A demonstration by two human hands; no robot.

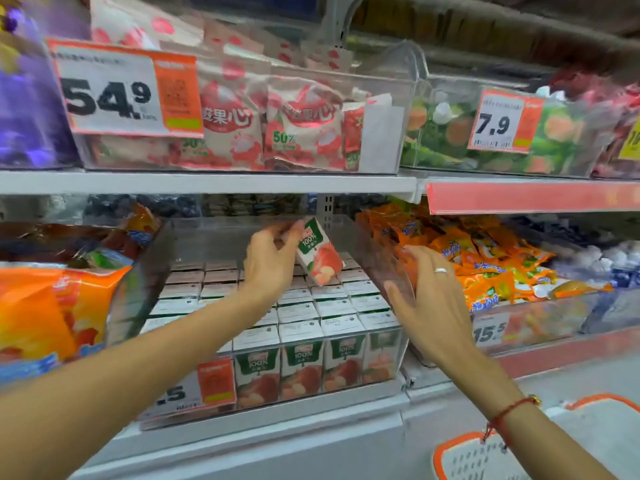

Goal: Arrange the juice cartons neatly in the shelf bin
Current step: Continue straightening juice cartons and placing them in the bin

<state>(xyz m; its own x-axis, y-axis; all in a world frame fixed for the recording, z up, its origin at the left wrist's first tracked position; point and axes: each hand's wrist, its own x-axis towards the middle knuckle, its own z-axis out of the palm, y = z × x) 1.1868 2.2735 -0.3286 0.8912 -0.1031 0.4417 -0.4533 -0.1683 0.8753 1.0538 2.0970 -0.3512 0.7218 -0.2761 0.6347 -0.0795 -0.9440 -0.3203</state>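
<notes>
Cartons [332, 327] stand upright in close rows inside the clear bin [162, 271] on the lower shelf, white tops up, green fronts showing through the bin's front wall. Left hand [268, 263] holds 1 carton [320, 256] above the back rows, tilted, fingers and thumb curled round its upper end. Right hand [433, 299] rests against the bin's right wall with fingers straight and spread, gripping nothing; a ring [440, 270] shows on 1 finger. Orange packets [485, 258] fill the neighbouring bin on the right.

our left hand [268, 261] pinches a tilted juice carton [320, 252] above the packed rows of cartons [332, 306]. our right hand [429, 303] rests open-fingered on the clear bin [194, 237]'s right wall.
</notes>
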